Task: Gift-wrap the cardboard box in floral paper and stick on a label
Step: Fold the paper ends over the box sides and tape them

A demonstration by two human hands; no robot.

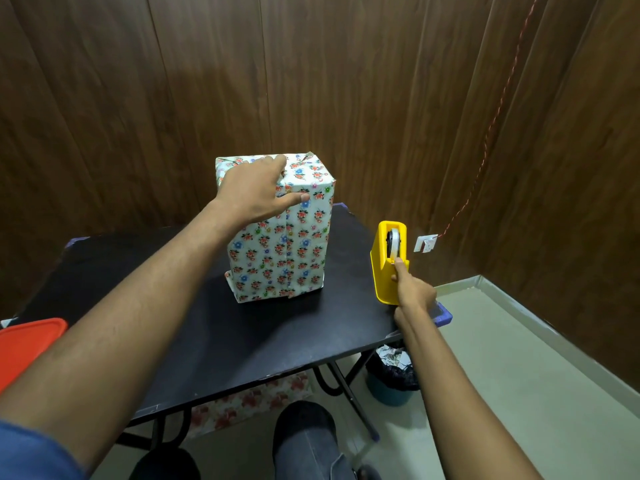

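The box (277, 251), covered in white floral paper, stands upright on the black table (214, 327). My left hand (254, 194) rests on its top near edge, fingers spread over the top and thumb pressing the front seam. A yellow tape dispenser (384, 268) stands at the table's right edge with a roll of clear tape inside. My right hand (410, 289) is at the dispenser, thumb and fingers pinching the tape end at its front lip. No label is in view.
A red lid or tray (27, 344) sits at the left edge. Under the table lie floral paper (249, 403) and a blue bin (391, 379) lined with a black bag. Wood-panelled walls close in behind and to the right. My knees are below.
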